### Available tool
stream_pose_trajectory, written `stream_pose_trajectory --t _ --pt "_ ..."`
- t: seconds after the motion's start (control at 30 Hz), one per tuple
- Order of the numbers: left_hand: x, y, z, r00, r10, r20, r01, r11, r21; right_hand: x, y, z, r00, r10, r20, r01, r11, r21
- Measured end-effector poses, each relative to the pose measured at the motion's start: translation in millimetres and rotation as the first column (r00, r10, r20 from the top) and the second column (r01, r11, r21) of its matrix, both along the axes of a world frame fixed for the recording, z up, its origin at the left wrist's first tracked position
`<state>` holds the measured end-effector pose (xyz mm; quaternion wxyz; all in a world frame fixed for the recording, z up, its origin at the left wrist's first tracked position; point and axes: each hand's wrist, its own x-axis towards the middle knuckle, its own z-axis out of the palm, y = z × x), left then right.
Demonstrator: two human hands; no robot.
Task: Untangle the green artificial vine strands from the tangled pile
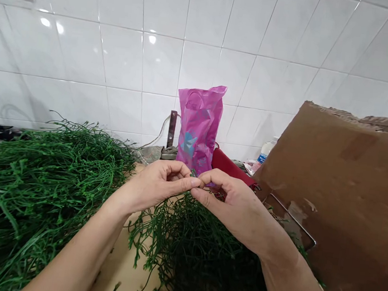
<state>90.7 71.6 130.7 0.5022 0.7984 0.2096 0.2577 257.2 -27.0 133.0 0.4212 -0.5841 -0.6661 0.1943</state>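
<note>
Sprig (194,173) pinched upright between left hand (155,189) and right hand (228,205)

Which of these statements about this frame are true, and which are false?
The left hand lies flat on the green foliage. False: it is raised, with a small green sprig at the fingertips.
The right hand meets the left hand at the fingertips. True.
The pink plastic bag stands upright against the white tiled wall. True.
The cardboard sheet lies flat. False: it stands up at the right of the view.
More green foliage lies below the hands. True.
</note>
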Motion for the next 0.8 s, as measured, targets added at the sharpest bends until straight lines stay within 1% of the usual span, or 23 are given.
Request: stream_pose_trajectory --t 0.07,0.13,0.2,0.27,0.4,0.5,0.63,0.7,0.77,0.8 --pt "-0.7 -0.2 -0.8 0.997 -0.081 -0.001 0.081 0.996 -0.035 0.8 1.5 0.9 0.991 0.077 -0.111 -0.083 0.995 -0.053" --pt "-1.7 -0.8 -1.1 0.986 -0.169 -0.009 0.168 0.983 -0.075 3.5 2.7 1.2 0.966 0.122 -0.229 -0.138 0.989 -0.053" --pt "-3.2 -1.2 -0.5 0.975 -0.222 -0.031 0.218 0.971 -0.097 7.1 3.2 1.1 0.95 0.125 -0.287 -0.139 0.99 -0.028" --pt "-6.1 -0.5 1.2 0.975 -0.212 -0.067 0.207 0.975 -0.075 10.1 3.0 0.6 0.946 0.099 -0.307 -0.112 0.993 -0.023" --pt "-14.7 3.2 5.7 0.979 -0.149 -0.142 0.153 0.988 0.011 11.8 3.1 -0.5 0.952 0.082 -0.296 -0.095 0.995 -0.031" --pt "-18.6 5.7 7.8 0.982 -0.139 -0.127 0.142 0.99 0.01 11.0 3.7 -0.2 0.961 0.085 -0.265 -0.096 0.995 -0.03" --pt "-18.6 8.1 8.2 0.988 -0.126 -0.095 0.126 0.992 -0.006 12.0 2.6 3.8 0.991 0.03 -0.129 -0.044 0.994 -0.102" --pt "-18.3 8.7 7.9 0.99 -0.115 -0.079 0.115 0.993 -0.008 12.6 1.1 6.3 0.996 -0.034 -0.077 0.028 0.997 -0.069" --pt "-18.0 8.4 7.7 0.991 -0.109 -0.074 0.109 0.994 0.001 11.9 -0.2 7.6 0.994 -0.095 -0.046 0.096 0.995 0.025" --pt "-17.7 7.8 7.7 0.991 -0.112 -0.074 0.113 0.994 0.009 11.0 -0.5 7.6 0.994 -0.101 -0.033 0.104 0.992 0.076"
